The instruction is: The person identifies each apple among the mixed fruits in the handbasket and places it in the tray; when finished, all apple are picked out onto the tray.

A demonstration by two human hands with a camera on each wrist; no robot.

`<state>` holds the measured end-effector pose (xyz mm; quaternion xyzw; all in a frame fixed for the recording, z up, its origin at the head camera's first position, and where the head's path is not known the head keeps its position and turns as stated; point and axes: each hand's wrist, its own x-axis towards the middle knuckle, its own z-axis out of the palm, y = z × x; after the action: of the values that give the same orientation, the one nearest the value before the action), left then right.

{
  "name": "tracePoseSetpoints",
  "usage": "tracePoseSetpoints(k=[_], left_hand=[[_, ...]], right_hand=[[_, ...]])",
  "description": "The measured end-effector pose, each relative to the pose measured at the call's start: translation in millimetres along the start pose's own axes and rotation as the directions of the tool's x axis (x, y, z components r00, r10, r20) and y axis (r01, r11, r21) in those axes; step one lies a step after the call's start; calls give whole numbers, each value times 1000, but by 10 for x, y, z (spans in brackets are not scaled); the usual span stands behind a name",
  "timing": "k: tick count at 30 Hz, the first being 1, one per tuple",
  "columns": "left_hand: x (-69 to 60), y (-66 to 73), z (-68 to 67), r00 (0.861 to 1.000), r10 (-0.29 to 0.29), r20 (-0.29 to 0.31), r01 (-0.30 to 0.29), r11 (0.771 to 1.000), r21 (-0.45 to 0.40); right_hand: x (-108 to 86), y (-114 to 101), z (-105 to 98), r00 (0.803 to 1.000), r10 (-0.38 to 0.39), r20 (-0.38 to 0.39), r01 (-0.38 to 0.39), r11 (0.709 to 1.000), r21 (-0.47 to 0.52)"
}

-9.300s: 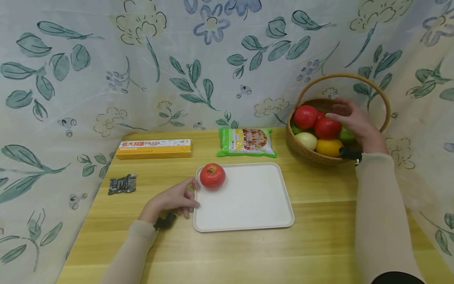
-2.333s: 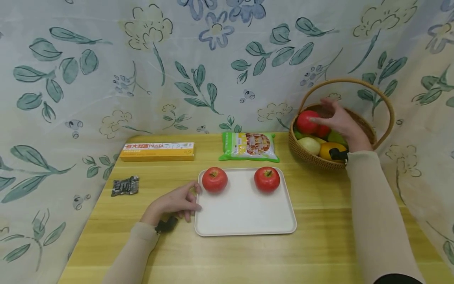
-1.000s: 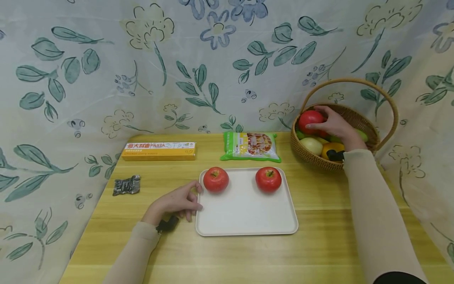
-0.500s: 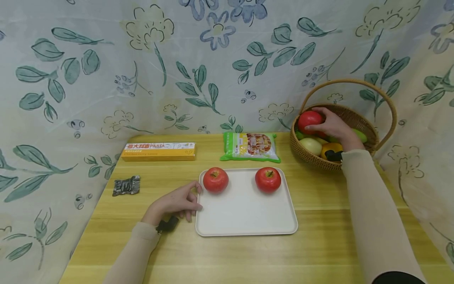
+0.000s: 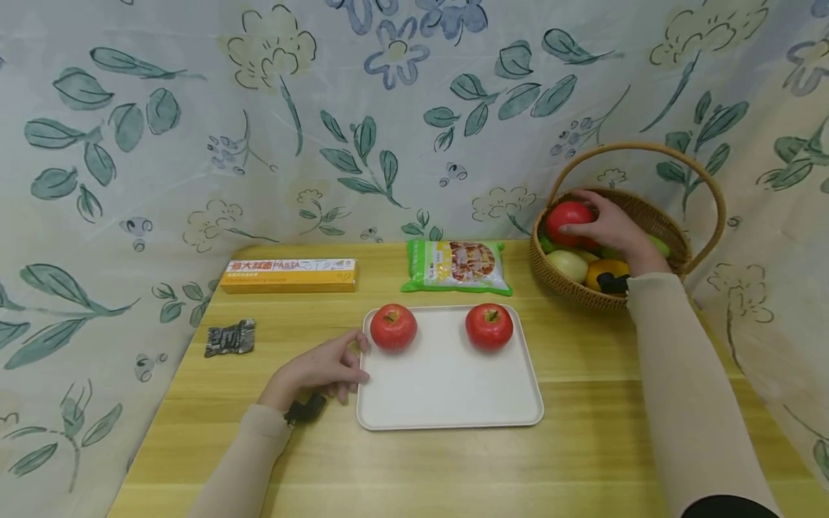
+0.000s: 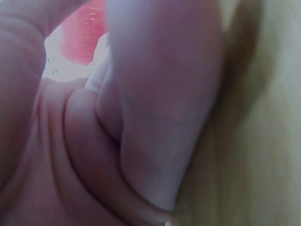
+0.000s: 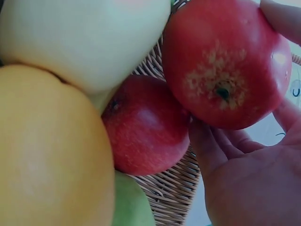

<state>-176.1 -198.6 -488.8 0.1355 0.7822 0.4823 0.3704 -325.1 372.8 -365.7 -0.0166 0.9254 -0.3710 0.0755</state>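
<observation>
In the wicker basket [image 5: 578, 293], my right hand [image 5: 615, 229] holds a red apple [image 5: 566, 221] with thumb and fingers around it. The right wrist view shows that apple [image 7: 225, 70] beside a second red apple [image 7: 146, 126] that lies lower. My left hand [image 5: 322, 365] is at the left rim of the white tray [image 5: 453, 392], fingers loosely bent, with its thumb and a fingertip at the rim. Two red apples stand on the tray, one [image 5: 393, 327] at the back left and one [image 5: 489, 327] at the back right.
Behind the tray lie a yellow pasta box [image 5: 289, 276] and a green-edged food packet [image 5: 457, 267]. A small dark wrapped packet [image 5: 230, 338] is at the left. The basket also holds a pale round fruit [image 5: 567, 265], an orange one [image 5: 605, 273] and green produce.
A second apple now stands at the tray's back right. Above the basket before, my right hand has lowered and closed around the red apple there. My left hand stays at the tray.
</observation>
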Motion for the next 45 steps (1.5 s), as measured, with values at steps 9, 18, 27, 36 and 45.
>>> tracePoseSetpoints(k=[9, 18, 27, 36, 45], left_hand=[[-5, 18, -6, 1000, 9, 1, -9, 1000, 9], [-9, 2, 7, 1000, 3, -6, -3, 1000, 17], [-5, 3, -1, 1000, 10, 2, -10, 1000, 12], [-2, 6, -10, 1000, -5, 6, 5, 1000, 9], [-2, -6, 6, 1000, 22, -3, -22, 1000, 13]], right_hand=[[-186, -100, -56, 1000, 4, -15, -5, 1000, -26], [-420, -298, -88, 997, -34, -71, 31, 999, -40], [-844, -640, 82, 977, -148, -154, 155, 987, 35], [-1195, -821, 680, 895, -412, -168, 443, 864, 240], [-1420, -926, 1426, 892, -446, -73, 443, 832, 334]])
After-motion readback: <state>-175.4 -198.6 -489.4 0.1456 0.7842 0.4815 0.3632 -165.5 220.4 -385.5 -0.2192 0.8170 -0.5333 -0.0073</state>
